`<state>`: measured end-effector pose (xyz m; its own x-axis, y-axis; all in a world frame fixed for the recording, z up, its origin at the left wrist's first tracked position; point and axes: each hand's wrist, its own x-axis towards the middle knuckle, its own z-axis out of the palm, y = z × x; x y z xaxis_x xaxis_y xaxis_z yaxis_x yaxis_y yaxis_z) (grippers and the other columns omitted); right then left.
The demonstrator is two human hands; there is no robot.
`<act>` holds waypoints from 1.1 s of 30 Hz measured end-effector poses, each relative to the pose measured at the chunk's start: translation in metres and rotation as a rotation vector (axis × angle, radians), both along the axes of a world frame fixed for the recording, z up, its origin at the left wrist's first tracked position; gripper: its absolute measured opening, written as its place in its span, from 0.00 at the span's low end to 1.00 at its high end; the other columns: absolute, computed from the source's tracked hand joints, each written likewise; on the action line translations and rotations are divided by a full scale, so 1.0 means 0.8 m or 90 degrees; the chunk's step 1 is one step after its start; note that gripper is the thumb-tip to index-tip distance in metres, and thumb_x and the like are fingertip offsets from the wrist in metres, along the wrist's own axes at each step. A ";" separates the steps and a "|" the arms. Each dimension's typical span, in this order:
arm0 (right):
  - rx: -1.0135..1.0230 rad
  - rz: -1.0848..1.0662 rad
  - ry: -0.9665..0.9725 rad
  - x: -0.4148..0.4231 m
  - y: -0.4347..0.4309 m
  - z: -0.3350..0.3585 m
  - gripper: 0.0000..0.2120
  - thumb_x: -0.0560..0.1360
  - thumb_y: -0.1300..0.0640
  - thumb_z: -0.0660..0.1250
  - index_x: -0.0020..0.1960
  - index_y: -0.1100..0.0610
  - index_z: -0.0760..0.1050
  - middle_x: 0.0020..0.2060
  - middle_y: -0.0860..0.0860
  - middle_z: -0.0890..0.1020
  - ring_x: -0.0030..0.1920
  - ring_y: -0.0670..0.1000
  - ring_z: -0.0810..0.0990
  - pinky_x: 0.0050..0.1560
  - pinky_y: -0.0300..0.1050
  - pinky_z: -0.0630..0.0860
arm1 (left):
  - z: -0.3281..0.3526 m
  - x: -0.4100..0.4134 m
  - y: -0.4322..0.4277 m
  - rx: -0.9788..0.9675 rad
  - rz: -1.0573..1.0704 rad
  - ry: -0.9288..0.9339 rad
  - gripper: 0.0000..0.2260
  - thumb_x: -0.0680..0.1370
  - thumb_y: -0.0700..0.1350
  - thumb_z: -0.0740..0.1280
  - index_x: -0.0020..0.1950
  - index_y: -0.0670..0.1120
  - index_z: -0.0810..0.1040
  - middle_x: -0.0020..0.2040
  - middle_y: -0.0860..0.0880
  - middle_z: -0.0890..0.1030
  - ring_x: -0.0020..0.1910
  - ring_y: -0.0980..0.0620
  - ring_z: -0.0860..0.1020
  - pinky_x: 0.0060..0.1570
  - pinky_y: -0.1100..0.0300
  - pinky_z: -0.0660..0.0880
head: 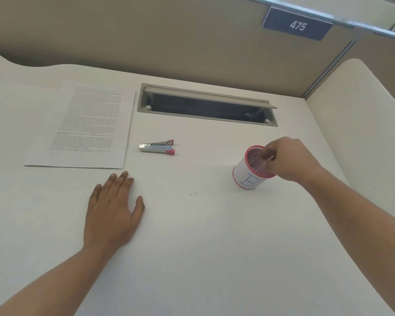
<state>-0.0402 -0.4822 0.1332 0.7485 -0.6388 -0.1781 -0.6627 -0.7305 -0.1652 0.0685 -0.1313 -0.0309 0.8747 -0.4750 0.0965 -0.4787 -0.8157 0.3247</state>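
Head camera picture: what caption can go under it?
Right hand reaches fingers into a red mesh cup; left hand rests flat on the desk.

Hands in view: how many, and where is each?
2. The left hand lies flat on the desk near the printed sheets; the right hand is over the red mesh cup, fingertips dipped inside. Whether they hold anything is hidden.

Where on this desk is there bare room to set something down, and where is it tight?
Widest bare patch: the near desk between the left hand and the right forearm. Also free: between the red-tipped metal tool and the mesh cup. Tight: the papers fill the far left; two tiny bits lie mid-desk.
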 end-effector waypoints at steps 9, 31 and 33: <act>0.000 -0.017 -0.273 0.015 0.029 0.011 0.08 0.71 0.63 0.68 0.43 0.53 0.84 0.40 0.51 0.85 0.42 0.51 0.82 0.45 0.39 0.76 | -0.002 0.000 0.000 -0.010 0.006 -0.003 0.28 0.77 0.58 0.55 0.71 0.45 0.74 0.76 0.48 0.72 0.77 0.46 0.67 0.77 0.45 0.58; -0.007 0.260 0.059 0.047 0.177 -0.124 0.06 0.76 0.57 0.64 0.43 0.59 0.76 0.40 0.54 0.79 0.42 0.57 0.75 0.40 0.46 0.70 | -0.003 0.001 0.000 -0.015 0.011 -0.015 0.26 0.78 0.56 0.58 0.71 0.45 0.74 0.76 0.48 0.72 0.77 0.46 0.66 0.77 0.45 0.59; -0.022 0.260 0.073 0.050 0.181 -0.124 0.04 0.72 0.64 0.64 0.40 0.58 0.76 0.36 0.54 0.79 0.38 0.57 0.77 0.35 0.45 0.72 | -0.002 0.001 0.000 -0.016 0.010 -0.016 0.25 0.78 0.56 0.58 0.71 0.45 0.74 0.76 0.48 0.72 0.77 0.47 0.66 0.77 0.45 0.59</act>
